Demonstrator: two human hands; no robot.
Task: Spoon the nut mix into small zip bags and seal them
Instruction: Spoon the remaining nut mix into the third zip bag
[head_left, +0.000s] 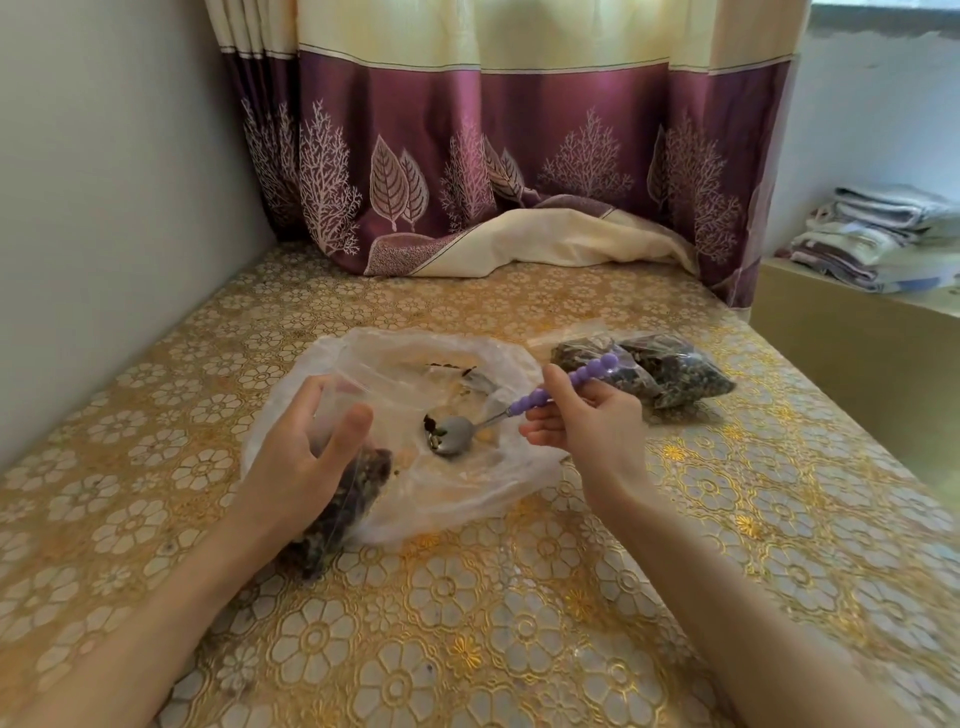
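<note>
On the gold floral tablecloth (467, 623), a large clear plastic bag (498, 364) lies spread open at centre, nearly emptied, with only scattered bits of nut mix (432, 423) inside.

Right hand (587, 426): fingers and thumb curl round the purple beaded handle of a spoon (540, 397). The metal bowl of the spoon sits low inside the large bag, angled left, with a few pieces of mix at its edge.

Left hand (306, 452): fingers and thumb are curved round a small zip bag (353, 493), holding it at the near-left edge of the large bag. The zip bag is already well filled with dark mix; its lower end rests on the tablecloth and its clear top rises behind the fingers. Whether its mouth is open cannot be determined.

Two filled zip bags (670, 374) lie side by side on the tablecloth, just right of the large bag and behind the spoon handle.

Beyond the table hangs a purple and cream curtain (493, 156), its hem bunched on the tabletop. Folded towels (883, 234) are stacked on a ledge at far right.
</note>
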